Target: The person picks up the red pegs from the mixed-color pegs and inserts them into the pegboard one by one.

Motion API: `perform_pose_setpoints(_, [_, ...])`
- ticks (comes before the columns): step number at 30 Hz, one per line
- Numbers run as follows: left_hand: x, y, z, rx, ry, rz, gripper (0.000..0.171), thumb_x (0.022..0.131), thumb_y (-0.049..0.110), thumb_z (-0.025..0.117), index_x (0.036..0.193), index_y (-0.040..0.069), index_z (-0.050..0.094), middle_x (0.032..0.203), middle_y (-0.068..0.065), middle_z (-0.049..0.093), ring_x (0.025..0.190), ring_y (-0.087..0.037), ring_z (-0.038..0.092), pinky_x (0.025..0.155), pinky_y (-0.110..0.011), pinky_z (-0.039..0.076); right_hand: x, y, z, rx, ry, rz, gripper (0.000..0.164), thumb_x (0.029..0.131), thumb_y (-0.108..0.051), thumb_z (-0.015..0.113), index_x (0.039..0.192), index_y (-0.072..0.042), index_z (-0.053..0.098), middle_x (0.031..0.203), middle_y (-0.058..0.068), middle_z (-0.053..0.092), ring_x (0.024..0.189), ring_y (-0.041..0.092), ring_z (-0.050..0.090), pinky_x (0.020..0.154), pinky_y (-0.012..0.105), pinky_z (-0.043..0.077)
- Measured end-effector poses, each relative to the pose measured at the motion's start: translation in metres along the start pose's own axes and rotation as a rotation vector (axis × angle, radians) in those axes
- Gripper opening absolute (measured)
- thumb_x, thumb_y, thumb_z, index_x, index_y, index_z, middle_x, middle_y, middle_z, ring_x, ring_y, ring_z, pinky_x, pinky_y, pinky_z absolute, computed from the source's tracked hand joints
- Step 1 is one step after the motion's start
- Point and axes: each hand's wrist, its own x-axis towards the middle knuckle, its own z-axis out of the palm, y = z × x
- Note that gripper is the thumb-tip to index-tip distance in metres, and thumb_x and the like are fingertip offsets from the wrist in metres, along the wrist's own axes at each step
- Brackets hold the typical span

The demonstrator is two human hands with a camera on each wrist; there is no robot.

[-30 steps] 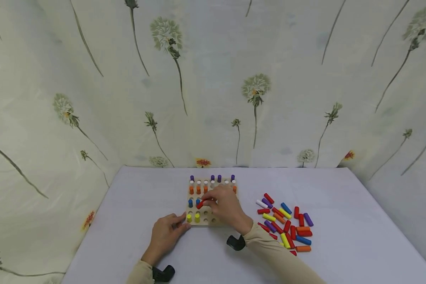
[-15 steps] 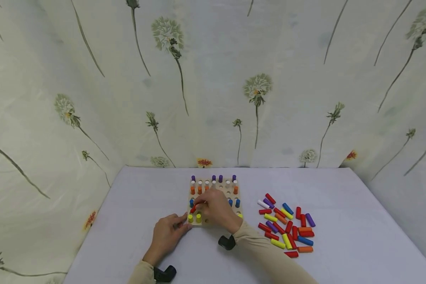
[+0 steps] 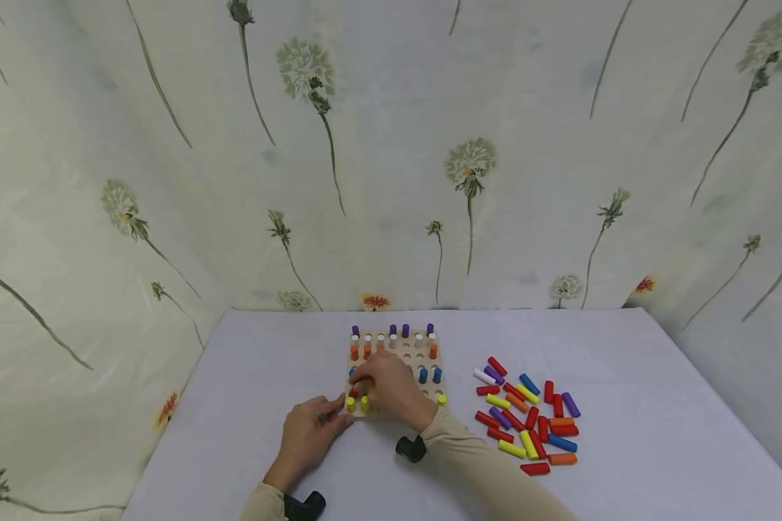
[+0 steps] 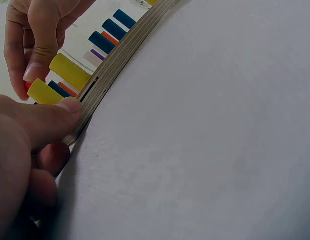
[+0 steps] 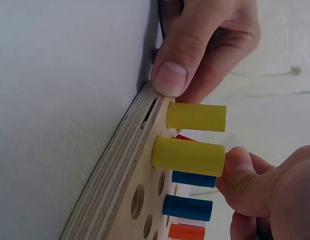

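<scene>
My left hand (image 3: 306, 434) grips the front left corner of a wooden pegboard (image 3: 432, 389), its thumb on the edge in the left wrist view. Over the board's left side, my right hand (image 3: 394, 387) pinches a red peg (image 3: 353, 394) just behind the front yellow peg (image 3: 350, 404). In the right wrist view the red peg (image 5: 185, 137) shows only partly behind another yellow peg (image 5: 190, 156); its base is hidden. Blue pegs (image 3: 437, 375), orange pegs (image 3: 433, 352), white pegs (image 3: 393, 341) and purple pegs (image 3: 405, 331) stand upright in rows. The right hand covers the board's middle.
A loose heap of pegs (image 3: 532, 417) in red, yellow, blue, orange, purple and white lies right of the board on the white table (image 3: 638, 405). Behind the table hangs a flower-print cloth (image 3: 391, 145). Some holes (image 5: 138, 201) in the board hold no peg.
My right hand has moved left and a little toward the board's front, bringing the red peg from tilted near the blue row down to the left column. The left hand stays on the corner.
</scene>
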Motion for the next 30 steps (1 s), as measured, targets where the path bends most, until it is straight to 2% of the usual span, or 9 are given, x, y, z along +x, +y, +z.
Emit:
perform_pose_setpoints(7, [-0.002,-0.001,0.002,-0.004,0.002,0.001,0.037,0.089,0.027,0.087,0.121,0.009,0.081,0.072,0.014,0.055,0.061,-0.002,0.04,0.057,-0.021,0.03,-0.002,0.002,0.004,-0.012,-0.017,0.017,0.011,0.093,-0.008,0.08,0.099,-0.016,0.086,0.093,-0.007,0.081,0.092,0.013,0.069,0.094,0.038,0.054])
perform_pose_setpoints(13, [-0.001,-0.002,0.004,0.004,-0.002,0.001,0.038,0.089,0.028,0.087,0.122,0.011,0.08,0.072,0.014,0.055,0.062,-0.002,0.04,0.057,-0.02,0.03,-0.004,0.006,0.003,-0.008,-0.009,0.054,0.013,0.091,-0.006,0.082,0.097,-0.017,0.086,0.091,-0.011,0.079,0.088,0.011,0.063,0.085,0.033,0.053])
perform_pose_setpoints(22, [0.0,-0.003,0.002,-0.008,0.013,0.017,0.039,0.088,0.029,0.088,0.122,0.011,0.08,0.071,0.015,0.054,0.061,-0.001,0.039,0.057,-0.021,0.03,0.001,-0.002,0.004,-0.074,-0.037,0.032,0.01,0.093,-0.01,0.081,0.098,-0.018,0.086,0.089,-0.008,0.079,0.09,0.013,0.065,0.085,0.033,0.054])
perform_pose_setpoints(30, [0.0,-0.004,0.002,-0.011,0.019,0.032,0.039,0.087,0.029,0.088,0.122,0.012,0.081,0.072,0.015,0.055,0.06,0.0,0.039,0.056,-0.02,0.03,0.003,-0.004,0.011,-0.06,-0.032,0.002,0.009,0.091,-0.008,0.083,0.095,-0.015,0.086,0.089,-0.006,0.079,0.09,0.013,0.066,0.086,0.033,0.055])
